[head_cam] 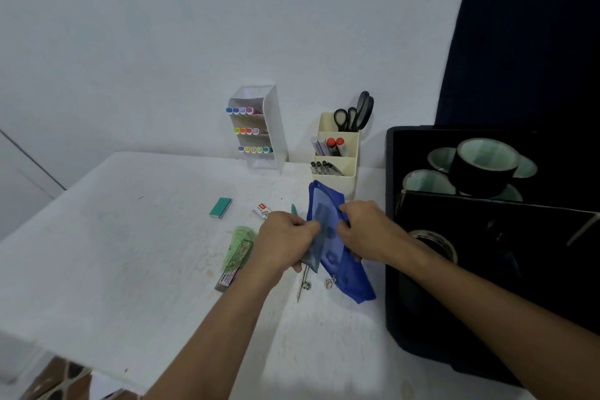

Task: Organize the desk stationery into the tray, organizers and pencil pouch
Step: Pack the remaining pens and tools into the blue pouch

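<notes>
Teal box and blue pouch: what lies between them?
Head view: a small white box and a green pen tip lie between teal box and blue pouch.

Open tabletop (pixel 113 253) across the left and near-left; passage unobstructed there. Centre blocked by both hands on the blue pouch (pixel 337 256), with a compass (pixel 303 282) just near-left of it. Left of the hands: green packet (pixel 238 250), teal box (pixel 220 207), small white box (pixel 261 210). Far edge closed by white marker rack (pixel 259 130) and cream organizer (pixel 336 156). Right side walled off by black tray (pixel 422 334) holding tape rolls.
</notes>
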`<move>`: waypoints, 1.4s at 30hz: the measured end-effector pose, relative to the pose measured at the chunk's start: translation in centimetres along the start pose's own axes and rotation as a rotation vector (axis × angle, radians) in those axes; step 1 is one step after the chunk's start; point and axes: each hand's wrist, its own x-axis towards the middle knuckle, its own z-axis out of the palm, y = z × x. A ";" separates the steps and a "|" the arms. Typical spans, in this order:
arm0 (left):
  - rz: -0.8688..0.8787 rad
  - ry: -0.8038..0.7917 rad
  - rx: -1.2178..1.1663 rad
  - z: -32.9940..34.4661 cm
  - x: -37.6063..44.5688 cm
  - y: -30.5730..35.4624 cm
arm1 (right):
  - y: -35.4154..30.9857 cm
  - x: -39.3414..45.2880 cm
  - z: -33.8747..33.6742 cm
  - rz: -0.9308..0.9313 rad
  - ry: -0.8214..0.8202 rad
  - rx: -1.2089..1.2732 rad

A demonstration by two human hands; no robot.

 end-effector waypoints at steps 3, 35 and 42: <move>-0.046 -0.058 0.008 0.1 1.3 0.3 | 0.0 0.1 0.1 -0.004 0.001 -0.012; -0.067 -0.161 0.533 0.8 1.9 -4.7 | 0.7 0.6 0.8 -0.050 0.209 -0.043; -0.015 -0.118 0.623 1.3 1.5 -5.0 | 0.6 0.3 0.8 -0.085 0.172 -0.059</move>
